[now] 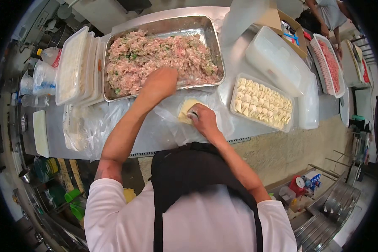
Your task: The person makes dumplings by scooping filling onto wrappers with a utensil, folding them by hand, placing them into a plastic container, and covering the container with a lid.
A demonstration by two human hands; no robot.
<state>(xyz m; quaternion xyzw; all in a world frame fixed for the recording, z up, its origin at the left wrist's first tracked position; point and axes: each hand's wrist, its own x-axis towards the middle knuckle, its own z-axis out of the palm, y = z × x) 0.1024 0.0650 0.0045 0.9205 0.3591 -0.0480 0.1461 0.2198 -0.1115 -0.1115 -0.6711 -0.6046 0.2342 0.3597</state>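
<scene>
My left hand (159,84) is closed at the near side of a steel tray (164,23) of minced meat (155,59) flecked with green. Its fingertips are hidden against the meat, so what they hold cannot be made out. My right hand (205,120) is curled over a stack of round, pale-yellow dough wrappers (187,108) on clear plastic in front of the tray. A small greyish thing shows between its fingers, too small to name. To the right, a clear plastic container (232,103) holds rows of folded dumplings (262,103).
Stacked lidded containers (73,67) stand left of the tray. Clear plastic bags (101,126) lie on the steel table (155,140). Empty translucent containers (275,56) and a pink basket (327,63) of meat are at right. Another person (332,14) stands at the far right.
</scene>
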